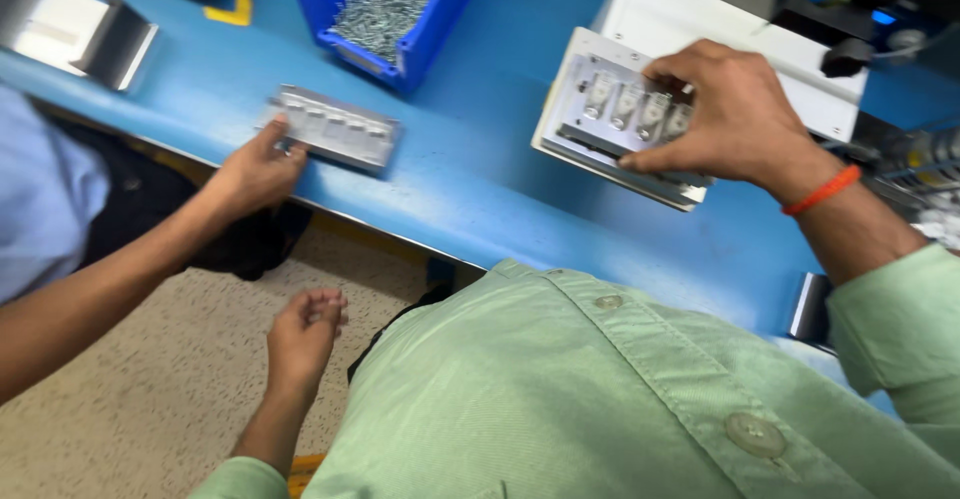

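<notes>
A co-worker's hand [255,171] touched a grey switch module [335,127] on the blue table [470,184]. The left hand [303,337] hung loosely curled, holding nothing, below the table edge. The right hand [725,114] gripped a white switch plate [610,124], beside a blue screw bin [385,9].

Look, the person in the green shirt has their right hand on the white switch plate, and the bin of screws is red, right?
Not quite. The head view shows the bin of screws is blue, not red. The rest holds: the right hand in the green shirt rests on the white switch plate.
</notes>
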